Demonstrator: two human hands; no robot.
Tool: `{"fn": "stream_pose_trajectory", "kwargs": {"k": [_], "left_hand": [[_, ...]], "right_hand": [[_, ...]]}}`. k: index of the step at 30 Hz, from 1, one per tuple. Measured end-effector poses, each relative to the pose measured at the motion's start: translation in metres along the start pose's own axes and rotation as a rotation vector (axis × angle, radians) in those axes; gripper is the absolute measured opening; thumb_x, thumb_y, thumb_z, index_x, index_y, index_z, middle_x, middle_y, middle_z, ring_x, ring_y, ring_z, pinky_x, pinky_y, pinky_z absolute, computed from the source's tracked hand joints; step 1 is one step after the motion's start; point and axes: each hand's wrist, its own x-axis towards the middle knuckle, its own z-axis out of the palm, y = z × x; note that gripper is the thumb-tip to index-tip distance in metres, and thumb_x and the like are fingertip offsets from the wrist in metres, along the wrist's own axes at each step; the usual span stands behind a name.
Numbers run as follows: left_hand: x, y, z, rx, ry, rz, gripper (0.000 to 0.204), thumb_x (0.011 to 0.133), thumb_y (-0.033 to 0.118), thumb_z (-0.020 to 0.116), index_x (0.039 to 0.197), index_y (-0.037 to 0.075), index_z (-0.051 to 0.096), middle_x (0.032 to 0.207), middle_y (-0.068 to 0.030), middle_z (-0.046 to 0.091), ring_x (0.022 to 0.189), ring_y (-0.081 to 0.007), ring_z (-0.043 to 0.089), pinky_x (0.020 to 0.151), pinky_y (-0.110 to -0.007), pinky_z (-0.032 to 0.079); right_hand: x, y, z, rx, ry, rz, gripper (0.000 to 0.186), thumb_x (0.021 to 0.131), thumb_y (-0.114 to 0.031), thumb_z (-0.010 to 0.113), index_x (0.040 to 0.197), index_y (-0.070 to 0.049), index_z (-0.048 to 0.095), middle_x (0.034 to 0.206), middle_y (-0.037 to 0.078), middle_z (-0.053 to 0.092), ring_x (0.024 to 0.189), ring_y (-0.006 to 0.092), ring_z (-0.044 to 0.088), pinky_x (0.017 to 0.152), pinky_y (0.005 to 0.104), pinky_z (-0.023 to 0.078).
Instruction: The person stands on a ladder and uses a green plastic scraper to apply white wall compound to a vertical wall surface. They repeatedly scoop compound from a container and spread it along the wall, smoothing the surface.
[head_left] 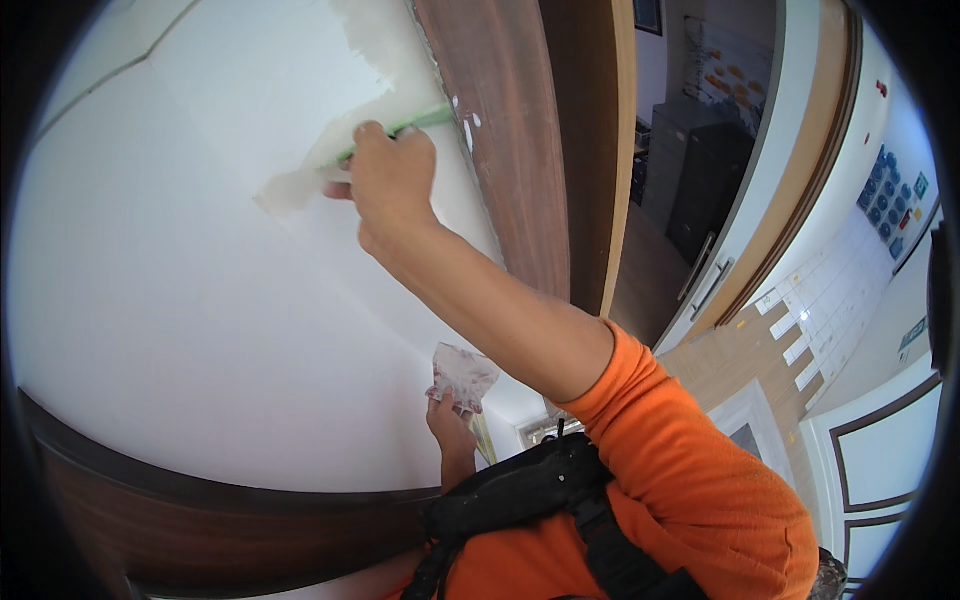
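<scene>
My right hand (395, 180) is raised to the white wall (200, 300), its fingers closed on a wide green putty spreader (433, 117). The spreader lies against the wall over a damp greyish patch of filler (292, 190), and its right end reaches the brown wooden door frame (500, 130). Much of the spreader is hidden behind my fingers. Lower down and close to my body, my left hand (450, 425) grips a flat, smeared putty board (463, 375) with whitish and reddish-brown stains.
A dark wooden rail (220, 460) curves along the wall's lower edge. Right of the frame, a doorway shows dark cabinets (690, 160) and a white door with a metal handle (712, 290). Farther right lie a wood-coloured floor (730, 360) and blue round objects (885, 200) by a wall.
</scene>
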Motion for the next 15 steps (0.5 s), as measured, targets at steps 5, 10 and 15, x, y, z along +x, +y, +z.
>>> {"fn": "stream_pose_trajectory", "kwargs": {"k": [5, 10, 15], "left_hand": [[-0.010, 0.007, 0.006, 0.053, -0.054, -0.010, 0.035, 0.096, 0.011, 0.056, 0.130, 0.004, 0.055, 0.117, -0.0113, 0.064, 0.101, -0.0252, 0.064, 0.084, -0.039, 0.054], [-0.014, 0.009, 0.008, -0.048, -0.105, 0.142, 0.041, 0.097, 0.008, 0.054, 0.137, 0.001, 0.049, 0.127, -0.0138, 0.060, 0.112, -0.0263, 0.062, 0.089, -0.038, 0.054], [-0.023, 0.004, 0.032, -0.197, -0.185, 0.454, 0.046, 0.096, -0.001, 0.053, 0.141, -0.003, 0.045, 0.132, -0.0144, 0.057, 0.115, -0.0247, 0.060, 0.093, -0.037, 0.052]], "right_hand": [[-0.004, -0.029, 0.031, -0.008, -0.107, -0.157, 0.023, 0.093, -0.010, 0.050, 0.107, 0.008, 0.048, 0.093, 0.012, 0.054, 0.068, 0.0183, 0.058, 0.055, 0.0314, 0.052], [-0.021, -0.015, -0.026, -0.126, -0.326, -0.390, 0.026, 0.093, -0.014, 0.063, 0.112, 0.002, 0.058, 0.089, 0.006, 0.061, 0.071, 0.0128, 0.060, 0.054, 0.0326, 0.052], [-0.052, 0.010, -0.194, -0.113, -0.206, 0.071, 0.034, 0.095, -0.018, 0.063, 0.121, 0.004, 0.059, 0.111, 0.012, 0.068, 0.097, 0.0251, 0.068, 0.091, 0.0371, 0.053]]}}
